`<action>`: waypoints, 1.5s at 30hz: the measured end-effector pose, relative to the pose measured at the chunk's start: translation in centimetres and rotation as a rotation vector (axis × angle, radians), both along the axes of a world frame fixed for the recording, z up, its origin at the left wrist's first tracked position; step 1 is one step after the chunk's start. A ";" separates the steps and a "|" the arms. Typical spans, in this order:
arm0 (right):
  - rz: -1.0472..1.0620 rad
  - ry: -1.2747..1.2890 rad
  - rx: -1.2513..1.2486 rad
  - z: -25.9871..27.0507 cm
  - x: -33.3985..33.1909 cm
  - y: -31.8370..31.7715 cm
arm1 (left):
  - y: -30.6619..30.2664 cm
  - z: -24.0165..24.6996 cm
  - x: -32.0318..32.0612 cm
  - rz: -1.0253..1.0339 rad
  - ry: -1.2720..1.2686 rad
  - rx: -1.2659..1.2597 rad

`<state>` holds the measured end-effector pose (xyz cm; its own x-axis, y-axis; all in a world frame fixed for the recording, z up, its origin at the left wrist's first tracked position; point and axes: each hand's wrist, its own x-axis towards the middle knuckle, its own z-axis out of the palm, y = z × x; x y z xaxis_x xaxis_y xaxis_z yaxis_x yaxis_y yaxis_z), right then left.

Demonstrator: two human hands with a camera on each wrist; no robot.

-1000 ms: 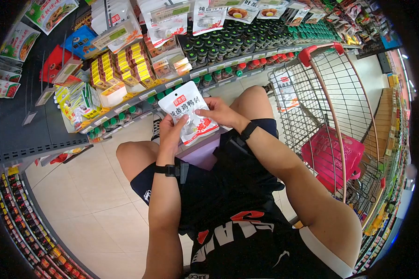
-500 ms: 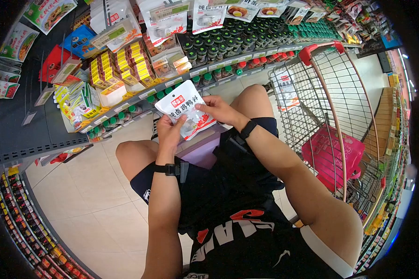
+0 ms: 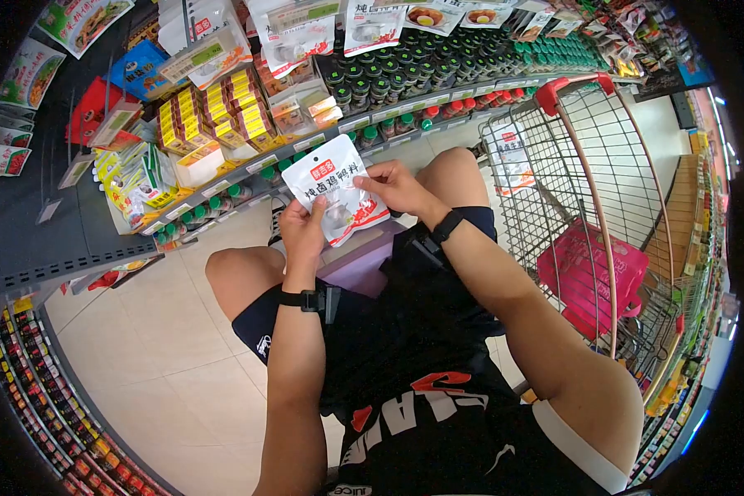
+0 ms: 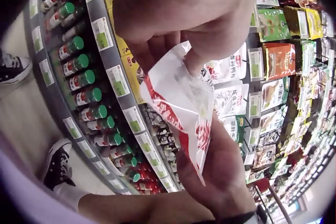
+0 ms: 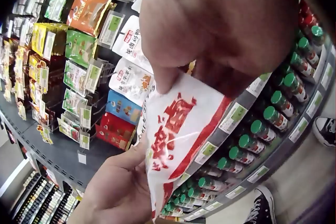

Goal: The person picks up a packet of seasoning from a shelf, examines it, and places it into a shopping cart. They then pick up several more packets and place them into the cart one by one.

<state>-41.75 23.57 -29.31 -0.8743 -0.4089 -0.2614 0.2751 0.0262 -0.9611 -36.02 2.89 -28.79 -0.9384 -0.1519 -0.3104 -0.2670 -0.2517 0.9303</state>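
Both hands hold a white seasoning pouch (image 3: 332, 183) with red and black print, in front of the shelf and above the lap. My left hand (image 3: 302, 230) pinches its left edge, thumb on the printed front. At the right edge, the thumb and fingers of my right hand (image 3: 395, 190) grip it. The left wrist view shows the pouch (image 4: 181, 98) bent along its length between the hands. In the right wrist view the red print on the pouch (image 5: 170, 129) faces the camera.
A shopping cart (image 3: 583, 190) stands at the right, with a pink bag (image 3: 591, 277) and another white pouch (image 3: 508, 161) in it. Ahead, the shelf bears yellow boxes (image 3: 215, 116), hanging pouches (image 3: 293, 37) and several rows of jars (image 3: 405, 70). A purple surface (image 3: 360, 260) shows between the legs.
The pouch tipped back half a second ago and now its front faces up toward the head camera again. Both hands keep their grip on its sides.
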 end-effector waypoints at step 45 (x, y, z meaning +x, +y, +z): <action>0.085 -0.063 -0.006 0.2 0.1 -0.4 | -0.6 -0.7 -0.3 -0.118 0.031 0.030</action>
<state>-41.61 23.19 -29.15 -0.8183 -0.4827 -0.3121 0.3319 0.0465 -0.9422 -36.35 2.27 -29.45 -0.9585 -0.0308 -0.2836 -0.2675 -0.2478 0.9311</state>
